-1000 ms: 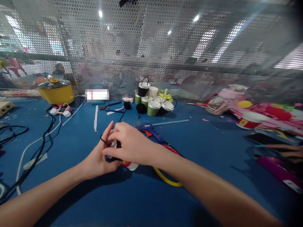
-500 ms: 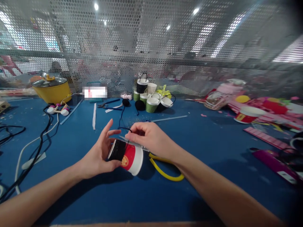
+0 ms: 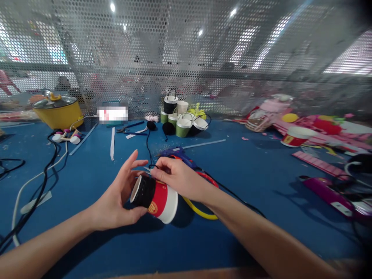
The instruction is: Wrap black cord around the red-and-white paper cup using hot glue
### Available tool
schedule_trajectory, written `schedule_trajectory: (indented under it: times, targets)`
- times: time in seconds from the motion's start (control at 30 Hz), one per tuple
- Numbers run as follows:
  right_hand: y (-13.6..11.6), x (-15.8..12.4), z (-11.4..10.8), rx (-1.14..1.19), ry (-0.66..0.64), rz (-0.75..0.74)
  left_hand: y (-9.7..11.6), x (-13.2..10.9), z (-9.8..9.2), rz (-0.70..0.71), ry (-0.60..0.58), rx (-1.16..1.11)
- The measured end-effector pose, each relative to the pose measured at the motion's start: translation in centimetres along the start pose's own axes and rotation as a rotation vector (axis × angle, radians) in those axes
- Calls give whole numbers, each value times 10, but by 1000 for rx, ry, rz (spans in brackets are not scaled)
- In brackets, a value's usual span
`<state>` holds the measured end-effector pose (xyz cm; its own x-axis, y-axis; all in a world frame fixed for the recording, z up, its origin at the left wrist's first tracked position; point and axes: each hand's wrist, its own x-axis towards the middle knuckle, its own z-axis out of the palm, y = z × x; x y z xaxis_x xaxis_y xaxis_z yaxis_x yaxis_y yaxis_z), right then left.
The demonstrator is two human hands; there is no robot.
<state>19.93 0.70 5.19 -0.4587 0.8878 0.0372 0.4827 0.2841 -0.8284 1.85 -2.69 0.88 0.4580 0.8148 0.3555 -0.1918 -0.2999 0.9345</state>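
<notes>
A red and white paper cup point(image 3: 158, 198) with a black band round its bottom end lies tilted between my hands above the blue table point(image 3: 238, 178). My left hand point(image 3: 122, 197) cradles the cup's black end with thumb below and fingers raised. My right hand point(image 3: 177, 178) pinches a thin black cord point(image 3: 148, 149) at the top of the black band. The cord runs back across the table toward a black ball of yarn point(image 3: 151, 125).
A blue glue gun point(image 3: 180, 155) and yellow-handled scissors point(image 3: 200, 211) lie just behind my hands. Finished small cups with handles point(image 3: 181, 116) stand at the back by the mesh wall. A yellow pot point(image 3: 56, 110) and cables point(image 3: 37, 174) are at left, pink craft clutter point(image 3: 308, 128) at right.
The cup came out from under my right hand and now shows tilted. My right hand shifted from covering it to pinching the cord at its black end. The view drifted left.
</notes>
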Motion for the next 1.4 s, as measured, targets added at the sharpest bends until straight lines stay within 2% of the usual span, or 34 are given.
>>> schedule_trajectory:
  times: [0.23,0.43,0.6,0.73,0.83,1.07,1.2,1.4]
  targets:
    - [-1,-5,1,-36,-64,7,-2,-3,-2,56,-36,82]
    - [-1,-6,-2,-139,23,-21,-13,-2,-14,42,-58,172]
    - [-2,-8,0,-224,71,-42,-16,2,-20,-111,-38,87]
    - [-1,-10,7,-356,123,-91,-9,4,-17,-282,-50,33]
    - [1,-12,12,-422,119,-137,-5,5,-13,-343,-20,30]
    - [-3,-13,12,-471,115,-145,-5,4,-11,-260,8,17]
    - [-5,-14,8,-425,83,-111,-4,3,-9,-196,-14,56]
    - [-1,-16,8,-318,102,-109,-3,2,-8,-159,-8,72]
